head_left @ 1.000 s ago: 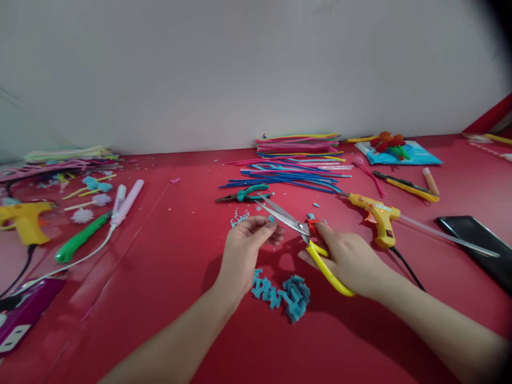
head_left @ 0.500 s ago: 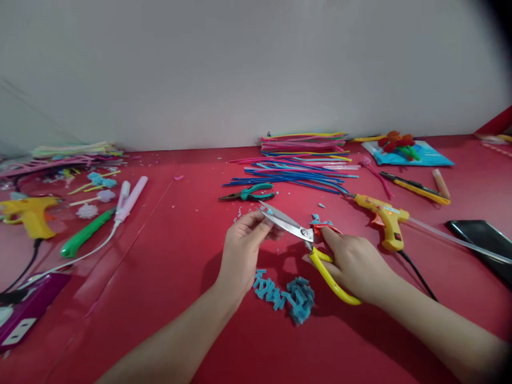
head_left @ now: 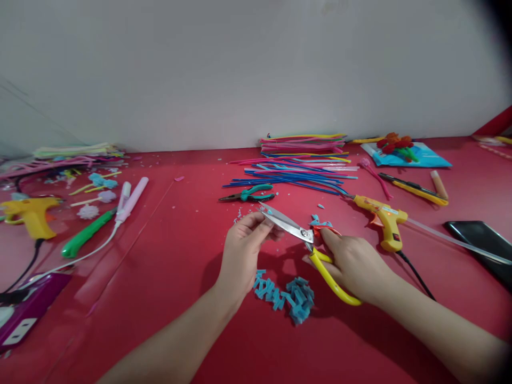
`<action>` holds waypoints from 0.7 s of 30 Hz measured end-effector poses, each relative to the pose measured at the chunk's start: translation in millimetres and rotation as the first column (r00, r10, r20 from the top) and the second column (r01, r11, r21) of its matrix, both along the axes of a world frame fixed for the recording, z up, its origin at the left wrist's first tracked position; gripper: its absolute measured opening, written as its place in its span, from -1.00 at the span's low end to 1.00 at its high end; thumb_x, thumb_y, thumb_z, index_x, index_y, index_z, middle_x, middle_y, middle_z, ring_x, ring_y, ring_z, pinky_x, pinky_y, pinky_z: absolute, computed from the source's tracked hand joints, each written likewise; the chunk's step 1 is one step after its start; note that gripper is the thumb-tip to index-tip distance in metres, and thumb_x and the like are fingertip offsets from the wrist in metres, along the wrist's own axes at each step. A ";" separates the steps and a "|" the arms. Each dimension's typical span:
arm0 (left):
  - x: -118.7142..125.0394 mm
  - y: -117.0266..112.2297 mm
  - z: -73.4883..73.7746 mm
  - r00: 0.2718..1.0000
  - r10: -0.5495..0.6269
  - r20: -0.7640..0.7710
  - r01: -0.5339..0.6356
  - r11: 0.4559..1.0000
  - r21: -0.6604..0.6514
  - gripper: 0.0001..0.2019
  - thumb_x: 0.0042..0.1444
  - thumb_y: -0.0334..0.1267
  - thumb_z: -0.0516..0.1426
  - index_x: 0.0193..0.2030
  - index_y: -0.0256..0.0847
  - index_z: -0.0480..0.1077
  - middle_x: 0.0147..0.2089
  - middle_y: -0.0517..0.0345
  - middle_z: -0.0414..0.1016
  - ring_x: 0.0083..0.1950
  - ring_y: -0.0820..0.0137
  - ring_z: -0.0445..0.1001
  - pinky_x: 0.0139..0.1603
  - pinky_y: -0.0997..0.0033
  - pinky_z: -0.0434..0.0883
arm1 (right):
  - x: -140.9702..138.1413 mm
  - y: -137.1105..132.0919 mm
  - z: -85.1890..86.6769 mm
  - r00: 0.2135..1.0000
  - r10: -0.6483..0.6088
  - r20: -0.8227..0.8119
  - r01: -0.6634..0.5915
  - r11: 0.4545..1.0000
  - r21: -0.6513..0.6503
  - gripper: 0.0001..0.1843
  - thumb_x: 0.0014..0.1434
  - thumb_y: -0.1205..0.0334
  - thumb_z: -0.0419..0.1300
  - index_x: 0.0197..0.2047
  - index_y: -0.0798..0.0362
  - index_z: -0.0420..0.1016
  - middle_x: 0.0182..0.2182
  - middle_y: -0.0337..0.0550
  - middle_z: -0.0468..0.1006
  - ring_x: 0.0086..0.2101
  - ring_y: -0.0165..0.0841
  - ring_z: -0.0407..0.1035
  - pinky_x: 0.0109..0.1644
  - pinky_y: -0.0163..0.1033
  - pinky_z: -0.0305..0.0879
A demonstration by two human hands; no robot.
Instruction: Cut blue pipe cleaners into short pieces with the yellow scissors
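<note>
While the left hand (head_left: 246, 240) pinches a small blue piece (head_left: 270, 212) at its fingertips, the right hand (head_left: 354, 261) grips the scissors (head_left: 306, 234) by their handles. The piece now shows between the blades rather than just below them as a second ago, so trimming seems in hand. Since the last frame both hands have barely moved, and the blue scraps (head_left: 300, 298) lie unchanged on the near side.

Left side: yellow glue gun (head_left: 34, 216), purple power strip (head_left: 37, 306) nearer, pink straightener (head_left: 133, 200) beside green-handled tool (head_left: 86, 236). Center: teal-handled needle-nose pliers (head_left: 245, 195), pipe-cleaner bundle (head_left: 302, 145) beyond. Right: second yellow glue gun (head_left: 386, 217), its glue stick (head_left: 440, 231) crossing a black phone (head_left: 472, 230); farther, utility knife (head_left: 414, 189), then blue packet (head_left: 432, 156) topped with red-orange flowers (head_left: 394, 143).
</note>
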State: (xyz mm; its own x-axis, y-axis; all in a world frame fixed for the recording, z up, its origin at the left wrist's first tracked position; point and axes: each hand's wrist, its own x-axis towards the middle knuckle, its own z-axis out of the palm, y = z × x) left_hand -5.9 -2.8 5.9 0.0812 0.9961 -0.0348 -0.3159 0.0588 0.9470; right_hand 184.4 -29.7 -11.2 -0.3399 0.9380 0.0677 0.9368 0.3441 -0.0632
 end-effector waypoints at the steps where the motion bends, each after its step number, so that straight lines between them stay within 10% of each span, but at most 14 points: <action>1: 0.1 0.0 0.4 1.000 0.003 0.000 -0.003 1.000 -0.001 -0.92 -0.02 -0.35 0.09 -0.40 -0.26 0.40 -0.44 0.18 0.43 -0.42 0.51 0.38 -0.31 0.47 0.30 | 0.2 0.0 -0.3 1.000 -0.003 0.002 0.003 1.000 -0.001 -0.67 0.11 -0.07 -0.15 -0.40 0.04 0.09 -0.64 -0.22 0.37 -0.62 -0.37 0.26 -0.56 -0.31 -0.25; 21: -0.5 0.3 1.3 1.000 -0.005 -0.017 0.005 1.000 0.000 -0.90 -0.02 -0.33 0.09 -0.34 -0.27 0.39 -0.44 0.15 0.44 -0.41 0.50 0.38 -0.30 0.46 0.31 | 2.6 -0.1 -6.4 1.000 0.015 0.000 -0.015 0.999 0.038 -0.64 0.11 -0.09 -0.17 -0.43 0.05 0.10 -0.68 -0.23 0.34 -0.66 -0.40 0.21 -0.58 -0.31 -0.27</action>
State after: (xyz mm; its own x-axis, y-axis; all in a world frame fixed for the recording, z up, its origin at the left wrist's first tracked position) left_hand -6.4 -2.5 7.2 0.0852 0.9957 -0.0363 -0.2992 0.0603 0.9523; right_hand 187.0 -29.8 -17.6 -0.3539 0.9296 0.1029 0.9315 0.3601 -0.0502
